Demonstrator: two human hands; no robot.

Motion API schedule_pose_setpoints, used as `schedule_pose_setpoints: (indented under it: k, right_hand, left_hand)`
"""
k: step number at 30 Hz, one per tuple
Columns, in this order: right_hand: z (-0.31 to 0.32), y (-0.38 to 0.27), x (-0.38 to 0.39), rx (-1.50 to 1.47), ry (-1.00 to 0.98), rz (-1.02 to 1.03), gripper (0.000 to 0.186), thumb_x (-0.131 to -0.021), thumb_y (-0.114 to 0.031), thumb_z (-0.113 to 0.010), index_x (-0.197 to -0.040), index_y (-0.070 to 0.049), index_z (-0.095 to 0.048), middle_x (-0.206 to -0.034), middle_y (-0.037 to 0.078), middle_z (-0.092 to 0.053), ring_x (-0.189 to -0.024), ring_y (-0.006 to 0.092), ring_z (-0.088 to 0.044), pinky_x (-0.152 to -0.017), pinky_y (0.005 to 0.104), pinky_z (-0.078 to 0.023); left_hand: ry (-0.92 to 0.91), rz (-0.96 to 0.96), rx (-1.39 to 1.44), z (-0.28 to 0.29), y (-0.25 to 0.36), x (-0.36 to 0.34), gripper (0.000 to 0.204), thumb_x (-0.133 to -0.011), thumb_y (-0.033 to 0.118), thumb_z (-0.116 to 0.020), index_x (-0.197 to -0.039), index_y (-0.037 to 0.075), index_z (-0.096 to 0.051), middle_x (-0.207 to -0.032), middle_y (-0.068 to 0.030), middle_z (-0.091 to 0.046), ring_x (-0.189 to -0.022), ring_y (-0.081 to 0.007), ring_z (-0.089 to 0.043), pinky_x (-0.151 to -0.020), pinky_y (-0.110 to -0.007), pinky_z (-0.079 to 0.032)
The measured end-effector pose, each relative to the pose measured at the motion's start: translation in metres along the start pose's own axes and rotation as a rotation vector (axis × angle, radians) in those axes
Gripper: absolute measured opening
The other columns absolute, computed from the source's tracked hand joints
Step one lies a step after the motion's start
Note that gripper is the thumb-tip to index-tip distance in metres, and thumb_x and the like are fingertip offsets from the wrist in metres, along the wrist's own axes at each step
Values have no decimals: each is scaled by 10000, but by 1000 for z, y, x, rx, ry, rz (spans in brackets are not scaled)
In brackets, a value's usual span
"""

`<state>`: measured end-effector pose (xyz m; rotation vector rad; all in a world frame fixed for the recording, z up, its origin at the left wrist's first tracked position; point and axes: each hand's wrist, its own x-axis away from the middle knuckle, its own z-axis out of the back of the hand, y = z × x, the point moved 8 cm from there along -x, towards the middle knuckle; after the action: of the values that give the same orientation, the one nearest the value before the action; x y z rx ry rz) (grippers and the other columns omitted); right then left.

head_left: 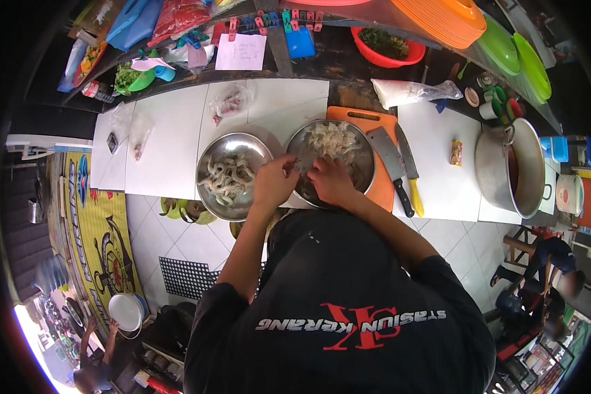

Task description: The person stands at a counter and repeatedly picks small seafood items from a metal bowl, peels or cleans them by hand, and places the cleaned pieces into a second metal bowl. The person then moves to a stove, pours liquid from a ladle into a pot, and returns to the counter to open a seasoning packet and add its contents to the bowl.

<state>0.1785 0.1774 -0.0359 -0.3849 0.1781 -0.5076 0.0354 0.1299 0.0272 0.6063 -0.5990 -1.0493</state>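
Two round metal bowls stand side by side on the white counter. The left bowl (255, 140) holds several grey shrimp (230, 177). In the right bowl (368, 154) is a heap of pale, translucent pieces (331, 139) that look like shrimp shells. My left hand (276, 182) is at the right bowl's left rim, fingers curled together. Just beside it, my right hand (331, 178) reaches over the same bowl with its fingers bent in. Whatever small thing the fingertips pinch is too small to make out.
Under the right bowl lies an orange cutting board (382, 190), with a cleaver (389, 157) and a yellow-handled knife (408, 157) beside the bowl. Farther right stands a large metal pot (532, 177). Plastic bags (231, 104) lie behind the bowls. A shelf with a red basin (410, 56) runs along the back.
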Motion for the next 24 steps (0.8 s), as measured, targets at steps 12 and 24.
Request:
schedule_pose_setpoints:
  k: [12,24]
  right_hand:
    - [69,18,13,-339,126,-168,224,-845,-113,-678,-1063,-86,-723,-1160,104,-628,-1145,347,-551,-949,495,-454]
    - [93,-6,35,-104,169,1,212,-837,-213,-743,-1016,-109,-697,-1102,48,-638,-1114,296,-562,-952,448,-436]
  left_hand:
    - [-167,-19,396,2,14,3,393,-923,76,-662,-1308,10,-615,-1051,-153,-710,-808,-180,-707,-725,-316,-570]
    - [-419,415,1018,-84,-16,11,354,-952,103,-696,-1272,-7,-593,-1106,-103,-688,-843,-143,-688,-688,-246,-570]
